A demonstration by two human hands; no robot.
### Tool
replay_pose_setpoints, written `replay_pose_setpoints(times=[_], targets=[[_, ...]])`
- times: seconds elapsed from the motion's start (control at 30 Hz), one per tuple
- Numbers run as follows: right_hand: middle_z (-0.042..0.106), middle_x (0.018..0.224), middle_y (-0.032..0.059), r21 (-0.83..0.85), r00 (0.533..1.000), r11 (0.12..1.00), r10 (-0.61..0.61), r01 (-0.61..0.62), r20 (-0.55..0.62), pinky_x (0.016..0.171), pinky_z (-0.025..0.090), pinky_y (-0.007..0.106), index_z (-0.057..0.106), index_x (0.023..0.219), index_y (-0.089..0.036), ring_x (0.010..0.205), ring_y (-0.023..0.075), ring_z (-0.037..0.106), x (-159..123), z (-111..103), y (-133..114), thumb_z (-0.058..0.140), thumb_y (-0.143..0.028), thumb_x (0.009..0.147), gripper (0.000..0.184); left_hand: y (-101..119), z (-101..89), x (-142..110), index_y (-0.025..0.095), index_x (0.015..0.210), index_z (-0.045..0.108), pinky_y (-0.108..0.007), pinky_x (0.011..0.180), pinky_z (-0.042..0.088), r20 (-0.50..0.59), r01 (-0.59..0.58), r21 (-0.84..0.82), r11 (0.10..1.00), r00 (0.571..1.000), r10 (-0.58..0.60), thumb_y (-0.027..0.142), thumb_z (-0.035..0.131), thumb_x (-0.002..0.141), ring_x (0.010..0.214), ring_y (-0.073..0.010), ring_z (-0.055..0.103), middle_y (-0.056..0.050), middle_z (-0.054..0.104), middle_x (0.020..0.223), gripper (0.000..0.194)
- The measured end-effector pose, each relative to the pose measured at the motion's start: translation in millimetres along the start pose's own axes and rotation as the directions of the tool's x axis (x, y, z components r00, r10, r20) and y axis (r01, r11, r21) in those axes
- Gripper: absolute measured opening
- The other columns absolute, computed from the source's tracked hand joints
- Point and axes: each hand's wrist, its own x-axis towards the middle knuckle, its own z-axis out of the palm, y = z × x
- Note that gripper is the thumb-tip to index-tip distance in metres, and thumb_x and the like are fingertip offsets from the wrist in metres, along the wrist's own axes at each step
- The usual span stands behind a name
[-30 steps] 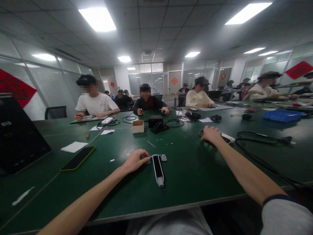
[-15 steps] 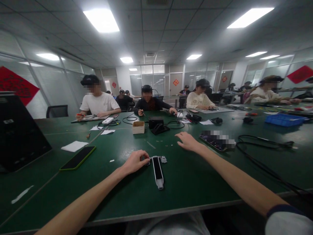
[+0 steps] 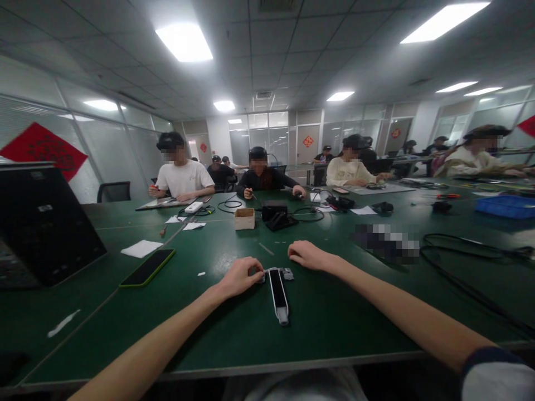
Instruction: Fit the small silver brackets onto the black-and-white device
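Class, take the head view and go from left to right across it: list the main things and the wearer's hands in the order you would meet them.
Black tower, phone, left hand, white-edged device, right hand, blue tray.

The device [image 3: 278, 298] was held at its far left corner by the left hand [image 3: 241, 277]; the right hand [image 3: 310, 256] was poised near its far right. Phone [image 3: 147, 268], paper [image 3: 142, 248] and box [image 3: 244, 221] were seen on the bench [image 3: 234, 342].
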Motion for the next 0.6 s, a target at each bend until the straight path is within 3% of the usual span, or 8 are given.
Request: replay_pose_setpoints(times=[0.1,0.2,0.6], targets=[[0.065,0.094,0.0046,0.263,1.0,0.965,-0.012,0.015,-0.013,0.075,0.046,0.027,0.065,0.094,-0.017,0.083,0.0165,0.059,-13,0,-11,0.053,-0.028,0.088,0.017,-1,0.4,0,0.018,0.088,0.067,-0.025,0.063,0.039,0.002,0.0,0.003,1.0,1.0,0.0,0.029,0.054,0.084,0.069,-0.0145,0.054,-0.001,0.064,0.082,0.018],[0.065,0.095,0.0031,0.401,1.0,0.916,-0.003,0.006,-0.01,0.074,0.047,0.027,0.065,0.096,-0.018,0.083,0.0158,0.059,-18,3,-17,0.054,-0.033,0.088,0.02,-2,1.1,0,0.018,0.088,0.067,-0.025,0.063,0.04,0.005,0.003,0.005,1.0,1.0,-0.003,0.029,0.055,0.083,0.07,-0.0145,0.054,-0.001,0.064,0.082,0.017],[0.065,0.093,0.0034,0.553,0.998,0.831,0.048,-0.064,0.044,0.072,0.048,0.028,0.065,0.096,-0.016,0.081,0.0161,0.06,-19,7,-23,0.055,-0.035,0.086,0.024,-5,3.3,1,0.018,0.088,0.066,-0.025,0.064,0.04,-0.006,-0.001,0.018,1.0,1.0,0.001,0.03,0.054,0.084,0.069,-0.0143,0.054,-0.001,0.063,0.081,0.017]])
